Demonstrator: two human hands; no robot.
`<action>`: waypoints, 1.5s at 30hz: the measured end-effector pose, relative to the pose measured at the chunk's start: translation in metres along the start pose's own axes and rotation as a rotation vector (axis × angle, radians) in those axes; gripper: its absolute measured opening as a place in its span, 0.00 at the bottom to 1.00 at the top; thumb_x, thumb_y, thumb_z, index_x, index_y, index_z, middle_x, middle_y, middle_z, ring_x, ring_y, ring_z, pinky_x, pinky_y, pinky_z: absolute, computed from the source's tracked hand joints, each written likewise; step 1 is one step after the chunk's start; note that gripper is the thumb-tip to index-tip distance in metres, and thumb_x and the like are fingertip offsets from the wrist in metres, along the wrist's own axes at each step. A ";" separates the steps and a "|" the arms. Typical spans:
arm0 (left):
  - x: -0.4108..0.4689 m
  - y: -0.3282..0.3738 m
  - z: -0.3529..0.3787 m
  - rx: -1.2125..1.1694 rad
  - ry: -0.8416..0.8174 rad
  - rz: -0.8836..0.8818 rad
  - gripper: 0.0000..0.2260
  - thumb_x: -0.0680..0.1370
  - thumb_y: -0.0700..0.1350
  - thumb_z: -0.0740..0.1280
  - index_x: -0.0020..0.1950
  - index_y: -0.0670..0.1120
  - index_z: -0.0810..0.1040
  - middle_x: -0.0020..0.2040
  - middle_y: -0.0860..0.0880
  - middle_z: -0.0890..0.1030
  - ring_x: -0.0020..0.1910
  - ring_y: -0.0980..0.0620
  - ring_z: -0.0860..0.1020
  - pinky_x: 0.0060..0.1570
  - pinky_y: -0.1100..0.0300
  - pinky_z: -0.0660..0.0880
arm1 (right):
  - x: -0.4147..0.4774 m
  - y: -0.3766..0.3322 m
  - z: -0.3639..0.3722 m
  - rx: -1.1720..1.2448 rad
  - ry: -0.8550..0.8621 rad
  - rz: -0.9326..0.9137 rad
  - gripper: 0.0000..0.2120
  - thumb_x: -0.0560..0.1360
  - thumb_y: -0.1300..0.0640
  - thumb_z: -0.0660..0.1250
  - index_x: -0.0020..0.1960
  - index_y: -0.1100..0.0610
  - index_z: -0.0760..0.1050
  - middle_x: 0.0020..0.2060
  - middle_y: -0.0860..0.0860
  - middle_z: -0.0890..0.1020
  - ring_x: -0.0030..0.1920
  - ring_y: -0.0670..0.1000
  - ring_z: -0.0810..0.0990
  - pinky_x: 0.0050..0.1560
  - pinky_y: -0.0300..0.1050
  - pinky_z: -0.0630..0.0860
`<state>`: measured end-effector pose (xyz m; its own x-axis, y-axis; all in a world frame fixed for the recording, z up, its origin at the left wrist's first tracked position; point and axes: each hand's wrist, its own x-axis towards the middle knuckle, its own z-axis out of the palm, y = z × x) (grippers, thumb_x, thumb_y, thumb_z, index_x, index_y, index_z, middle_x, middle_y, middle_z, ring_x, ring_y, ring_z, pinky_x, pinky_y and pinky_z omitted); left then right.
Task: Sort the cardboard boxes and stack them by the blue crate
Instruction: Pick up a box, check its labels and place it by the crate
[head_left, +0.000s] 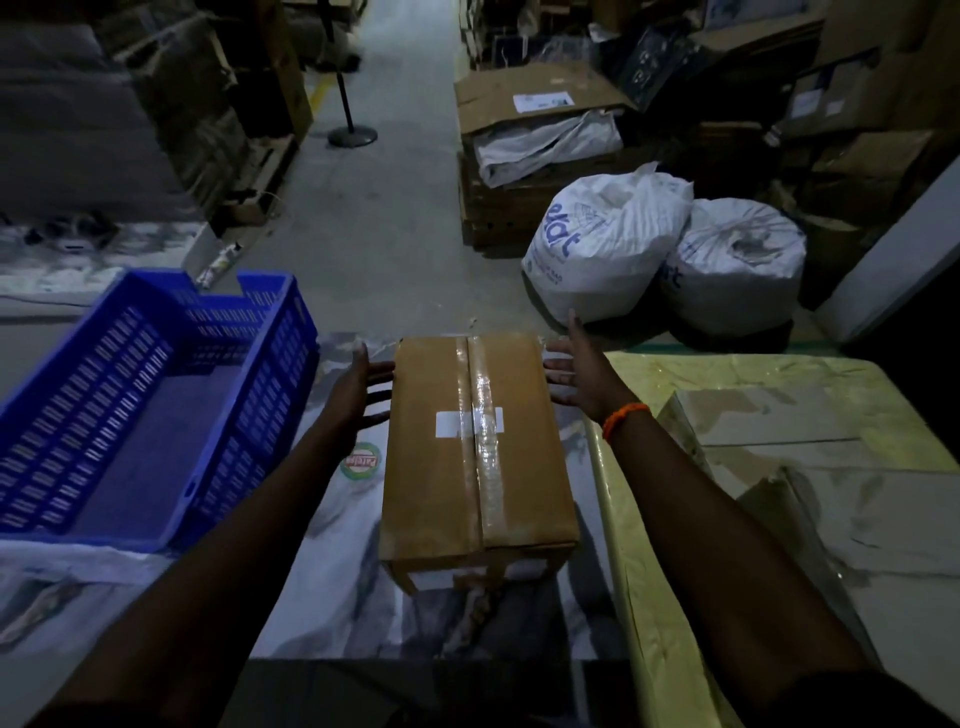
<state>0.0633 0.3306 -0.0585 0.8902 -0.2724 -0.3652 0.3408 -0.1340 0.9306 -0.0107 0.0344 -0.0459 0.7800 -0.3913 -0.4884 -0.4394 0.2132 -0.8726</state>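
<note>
Far to the left sat the blue crate, its slatted walls resting on the pale printed sheet that also carried the task's parcel. Just right of the crate, the left hand was spread flat with straight fingers, their tips at the left side of the cardboard box; whether they pressed it could not be told. The box lay in the middle, its long axis running near to far, sealed along the top with clear tape. It looked stiff and square-edged, probably moderately heavy. The glossy tape would likely be slippery, so the bare cardboard side walls seemed the best place to squeeze. The right hand was likewise spread, just beside the far right corner and apparently not touching. Further right lay a yellow wrapped bundle.
</note>
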 end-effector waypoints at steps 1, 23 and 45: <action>0.008 0.005 0.000 0.000 0.017 -0.020 0.31 0.82 0.68 0.49 0.65 0.48 0.79 0.61 0.47 0.82 0.61 0.47 0.81 0.58 0.48 0.78 | 0.007 -0.004 0.000 -0.004 -0.004 0.017 0.44 0.74 0.22 0.56 0.71 0.57 0.75 0.61 0.58 0.82 0.61 0.59 0.81 0.66 0.62 0.77; 0.021 0.083 0.013 -0.231 -0.025 0.096 0.32 0.82 0.68 0.52 0.72 0.46 0.75 0.67 0.46 0.79 0.66 0.47 0.77 0.63 0.49 0.75 | -0.009 -0.066 -0.001 0.139 0.035 -0.232 0.34 0.77 0.25 0.56 0.58 0.51 0.84 0.55 0.53 0.87 0.60 0.55 0.83 0.65 0.60 0.77; -0.077 -0.001 0.005 -0.242 0.139 0.202 0.23 0.84 0.63 0.54 0.49 0.48 0.80 0.54 0.49 0.85 0.61 0.49 0.81 0.63 0.45 0.76 | -0.109 0.022 -0.006 -0.073 0.128 -0.349 0.33 0.77 0.30 0.52 0.65 0.53 0.79 0.53 0.51 0.85 0.55 0.50 0.84 0.52 0.47 0.79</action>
<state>-0.0074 0.3473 -0.0310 0.9741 -0.1354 -0.1811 0.2001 0.1436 0.9692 -0.1081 0.0765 -0.0119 0.8283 -0.5392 -0.1526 -0.1909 -0.0155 -0.9815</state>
